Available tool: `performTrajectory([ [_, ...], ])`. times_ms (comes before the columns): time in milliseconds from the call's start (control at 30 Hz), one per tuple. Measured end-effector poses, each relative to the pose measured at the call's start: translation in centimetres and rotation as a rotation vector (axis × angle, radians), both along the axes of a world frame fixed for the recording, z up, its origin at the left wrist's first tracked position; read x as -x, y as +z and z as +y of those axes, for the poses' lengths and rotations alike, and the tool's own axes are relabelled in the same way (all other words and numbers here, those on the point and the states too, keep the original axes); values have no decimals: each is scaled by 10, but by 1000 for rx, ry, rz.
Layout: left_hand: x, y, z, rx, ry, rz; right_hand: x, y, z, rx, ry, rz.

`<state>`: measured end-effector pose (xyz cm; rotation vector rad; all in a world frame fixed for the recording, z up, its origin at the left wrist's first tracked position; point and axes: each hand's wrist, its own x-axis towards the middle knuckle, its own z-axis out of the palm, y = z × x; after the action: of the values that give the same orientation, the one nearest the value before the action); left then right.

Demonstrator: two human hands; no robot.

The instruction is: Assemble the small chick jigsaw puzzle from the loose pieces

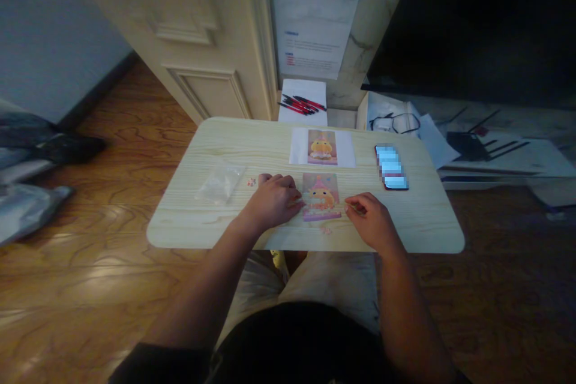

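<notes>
While both hands rest on the pale wooden tabletop [418,216], a small jigsaw puzzle [320,197] showing a yellow cartoon chick lies between them near the front edge. The left hand [272,199] sits at the puzzle's 9 o'clock, fingers curled down, fingertips touching its left edge; whether that grip holds a piece cannot be told. The right hand [371,219], at the puzzle's 4 o'clock, has its grip pinched on a small puzzle piece [350,208]. One loose piece [326,230] lies at the puzzle's 6 o'clock and another piece [251,182] at 9 o'clock. A clear plastic bag [220,185] lies further left. The reference picture [322,147] sits at 12 o'clock, a phone [391,167] at 2 o'clock.
</notes>
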<state>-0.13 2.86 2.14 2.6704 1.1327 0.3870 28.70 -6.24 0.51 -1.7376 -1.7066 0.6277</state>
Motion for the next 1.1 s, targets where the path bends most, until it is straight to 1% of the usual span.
performTrajectory([
  [267, 4, 2, -1, 34, 2, -7, -1, -1, 0, 4, -1, 9],
  [533, 2, -3, -1, 31, 5, -33, -1, 0, -2, 5, -3, 15],
  [633, 12, -3, -1, 2, 57, -64, -2, 2, -3, 5, 0, 19],
  [700, 24, -2, -1, 3, 101, -111, 0, 3, -2, -3, 10, 15],
  [733, 31, 0, -1, 17, 102, -128, 3, 4, -2, -15, 19, 11],
  [800, 45, 3, -3, 44, 97, -165, 12, 7, 1, -56, 56, -3],
  [900, 63, 4, -11, 47, 123, -236, 35, 13, 7, -139, 151, -35],
  [1000, 75, 0, -25, 25, 179, -294, 64, 16, 14, -195, 245, -76],
  [1033, 78, -2, -29, 21, 197, -303, 73, 16, 16, -200, 257, -102],
  [1100, 82, -7, -39, 15, 228, -311, 90, 14, 23, -196, 234, -178],
])
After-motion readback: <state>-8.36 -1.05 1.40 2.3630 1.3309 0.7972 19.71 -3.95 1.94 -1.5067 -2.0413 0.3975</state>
